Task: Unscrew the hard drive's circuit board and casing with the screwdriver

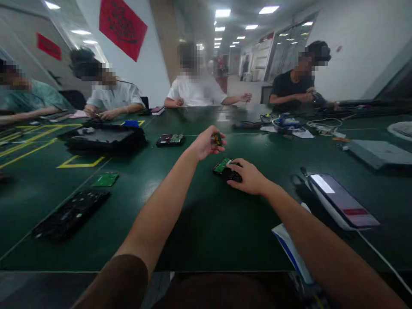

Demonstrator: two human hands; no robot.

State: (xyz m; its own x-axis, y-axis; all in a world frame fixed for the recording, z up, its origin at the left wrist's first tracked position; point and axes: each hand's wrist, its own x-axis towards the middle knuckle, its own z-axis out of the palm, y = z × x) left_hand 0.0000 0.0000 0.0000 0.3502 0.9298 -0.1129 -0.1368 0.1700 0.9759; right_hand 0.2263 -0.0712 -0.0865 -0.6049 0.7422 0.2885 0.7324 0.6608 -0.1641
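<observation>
My left hand (pixel 206 143) is raised a little above the green table and pinches a small dark and yellow tool (pixel 218 138) between thumb and fingers. My right hand (pixel 247 176) lies on a small black device with a green circuit board (pixel 223 166) on the table, fingers curled over it and holding it down. The left hand hovers just behind and left of that device.
A green board (pixel 105 179), a black keyboard-like frame (pixel 69 214) and a black tray (pixel 103 139) sit at the left. Another board (pixel 170 139) lies farther back. A lit phone (pixel 343 199) with a cable lies at the right. Several people sit around the far side of the table.
</observation>
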